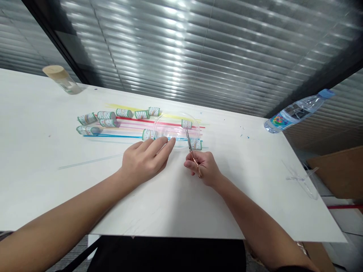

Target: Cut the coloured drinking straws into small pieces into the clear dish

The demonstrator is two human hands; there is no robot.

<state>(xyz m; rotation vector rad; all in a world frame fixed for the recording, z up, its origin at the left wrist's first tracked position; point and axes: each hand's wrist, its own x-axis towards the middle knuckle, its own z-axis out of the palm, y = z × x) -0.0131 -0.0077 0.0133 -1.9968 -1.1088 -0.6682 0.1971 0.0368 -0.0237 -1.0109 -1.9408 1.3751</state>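
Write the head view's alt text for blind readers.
The right hand's grip holds scissors by a clear round container; the left hand is at the container's near edge. Thin colored sticks and small patterned cylinders lie nearby on a white table, with a blue-capped bottle at right.

left hand (146, 158), right hand (206, 168): bare | forearms (95, 196): bare | clothing (167, 255): black | right sleeve (295, 269): dark edge
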